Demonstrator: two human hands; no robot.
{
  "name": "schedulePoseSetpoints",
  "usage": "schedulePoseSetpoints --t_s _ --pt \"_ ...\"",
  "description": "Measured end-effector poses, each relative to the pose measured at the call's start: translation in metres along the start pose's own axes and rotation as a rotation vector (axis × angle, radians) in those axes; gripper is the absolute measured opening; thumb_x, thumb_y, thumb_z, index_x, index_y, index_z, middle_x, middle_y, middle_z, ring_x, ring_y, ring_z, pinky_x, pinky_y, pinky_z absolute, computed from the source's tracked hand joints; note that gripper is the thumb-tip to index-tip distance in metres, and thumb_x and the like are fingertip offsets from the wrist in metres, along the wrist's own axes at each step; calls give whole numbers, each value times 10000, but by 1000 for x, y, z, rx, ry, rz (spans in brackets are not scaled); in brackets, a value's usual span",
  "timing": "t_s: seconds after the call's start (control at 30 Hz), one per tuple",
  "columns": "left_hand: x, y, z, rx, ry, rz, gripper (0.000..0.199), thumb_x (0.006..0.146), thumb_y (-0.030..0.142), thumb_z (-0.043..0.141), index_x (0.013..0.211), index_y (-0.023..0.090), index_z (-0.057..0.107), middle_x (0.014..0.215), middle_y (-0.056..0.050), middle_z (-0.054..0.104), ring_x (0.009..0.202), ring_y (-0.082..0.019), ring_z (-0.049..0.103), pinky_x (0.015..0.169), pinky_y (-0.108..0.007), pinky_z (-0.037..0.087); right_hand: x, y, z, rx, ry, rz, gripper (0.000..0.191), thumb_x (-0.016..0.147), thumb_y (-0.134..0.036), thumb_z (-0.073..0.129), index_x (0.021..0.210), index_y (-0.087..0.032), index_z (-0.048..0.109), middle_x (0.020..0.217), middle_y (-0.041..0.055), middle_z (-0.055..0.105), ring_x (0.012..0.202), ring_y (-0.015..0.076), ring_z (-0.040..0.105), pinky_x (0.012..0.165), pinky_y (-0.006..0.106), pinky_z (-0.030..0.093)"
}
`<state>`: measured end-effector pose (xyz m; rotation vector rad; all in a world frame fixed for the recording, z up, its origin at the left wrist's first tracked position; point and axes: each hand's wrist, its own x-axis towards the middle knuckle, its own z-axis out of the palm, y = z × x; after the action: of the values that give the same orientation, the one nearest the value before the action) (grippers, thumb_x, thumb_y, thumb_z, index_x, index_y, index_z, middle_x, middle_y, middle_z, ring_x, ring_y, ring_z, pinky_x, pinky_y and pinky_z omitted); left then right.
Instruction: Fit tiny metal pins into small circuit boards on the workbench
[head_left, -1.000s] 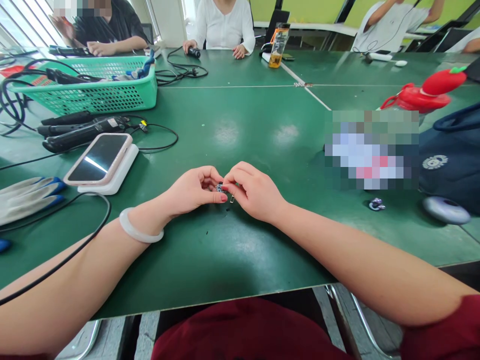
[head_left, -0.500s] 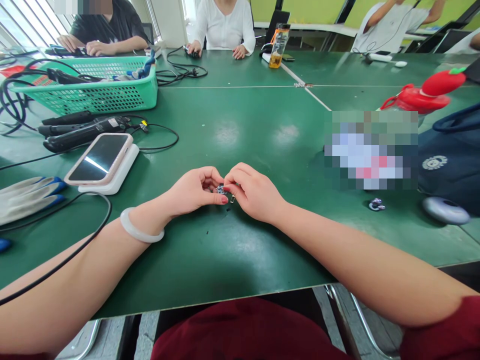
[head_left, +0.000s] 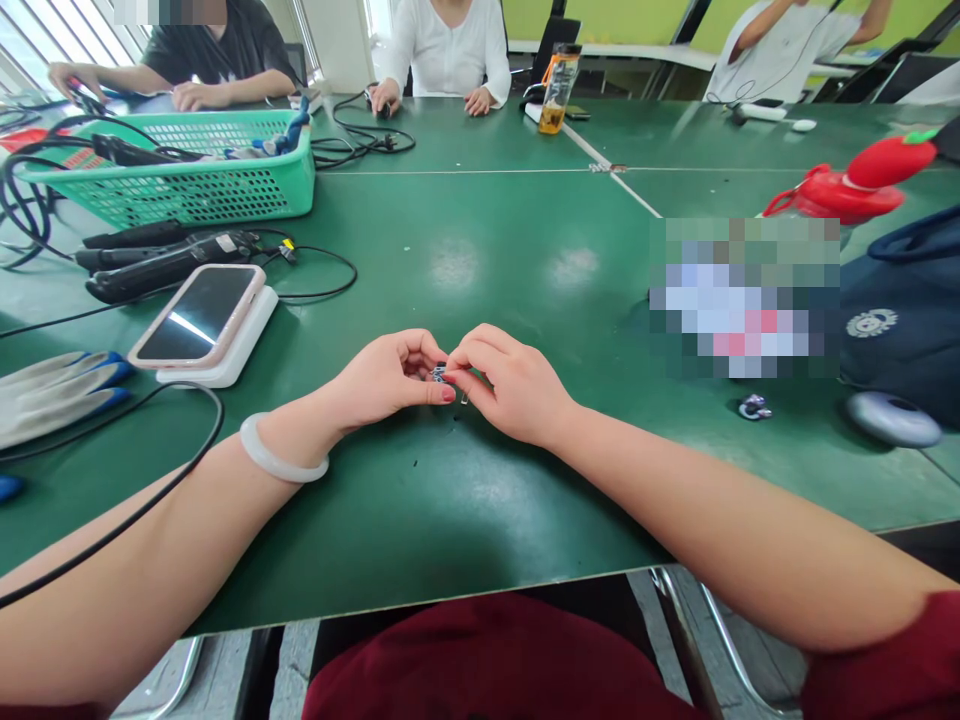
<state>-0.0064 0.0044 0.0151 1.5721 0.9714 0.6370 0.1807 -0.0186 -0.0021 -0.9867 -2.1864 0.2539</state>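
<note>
Head view, left hand (head_left: 394, 378): thumb and fingers curled, nearly closed, holding the part (head_left: 439, 373) at the tips.
Right hand (head_left: 514, 385): thumb and forefinger pinched at the part's right end, seemingly gripping it; their contact is partly hidden.
Part: between both hands' fingertips, above the table (head_left: 525, 530).
Clip (head_left: 465, 399): just below the right thumb; held or lying loose, cannot tell.
Handling: likely best with the left grip steady, the right making small, light movements, and fingertips low, so anything dropped lands close.
</note>
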Motion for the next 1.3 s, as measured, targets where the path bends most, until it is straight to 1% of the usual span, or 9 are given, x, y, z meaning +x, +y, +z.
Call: schedulePoseSetpoints --t_s 0.1,0.3,0.57,0.73,0.9,0.97,1.07,1.2,1.3 --pt "0 0 0 -14 7 -3 315 597 234 795 775 150 549 653 39 570 602 -72 506 583 -211 403 0 -1 -1 106 0 33 103 881 -227 526 824 -183 600 856 17 561 664 96 483 625 236 395" --pt "0 2 0 20 2 -1 317 593 233 800 773 149 553 636 44 576 588 -70 512 573 -212 413 4 -1 -5 295 -36 228 56 802 -218 611 764 -188 584 789 -17 538 547 65 369 565 234 347" --pt "1 -2 0 51 -2 -18 320 626 261 778 845 153 572 690 11 635 643 -103 579 622 -247 460 7 5 -4 383 -112 381 131 774 -301 634 779 -183 578 713 -34 536 556 72 409 565 231 340" --pt "2 -3 -1 93 72 -65 349 644 299 763 905 149 587 704 -3 645 675 -125 600 674 -285 476 6 9 -9 232 -114 305 118 835 -241 562 755 -174 617 703 -17 562 606 87 450 607 241 356" --pt "4 -3 -2 93 163 -104 357 650 308 758 926 150 598 725 1 633 709 -127 598 723 -294 468 1 10 -14 122 -351 155 109 777 -283 683 840 -196 702 818 5 615 675 100 517 667 250 404" --pt "4 -3 -3 95 168 -115 355 661 313 749 940 153 599 730 4 626 707 -123 593 718 -288 461 -1 8 -12 104 -416 119 142 782 -297 684 893 -212 711 879 13 628 714 108 549 683 251 418" --pt "3 -3 -4 112 153 -108 364 683 329 732 978 161 599 718 15 607 682 -117 578 684 -275 448 -2 6 -8 82 -470 61 88 824 -254 635 846 -219 712 884 13 641 759 119 580 693 250 424" --pt "4 -3 -5 124 122 -95 370 701 337 719 1013 172 604 697 23 606 648 -107 568 638 -255 433 0 6 -7 116 -418 37 116 846 -202 584 782 -204 682 792 5 657 719 119 574 690 257 418" --pt "5 -1 -4 83 117 -103 332 660 322 755 901 153 601 724 -3 647 653 -113 587 630 -254 444 1 7 -9 255 -263 201 100 838 -206 586 791 -199 673 693 -23 646 602 92 524 635 242 406"
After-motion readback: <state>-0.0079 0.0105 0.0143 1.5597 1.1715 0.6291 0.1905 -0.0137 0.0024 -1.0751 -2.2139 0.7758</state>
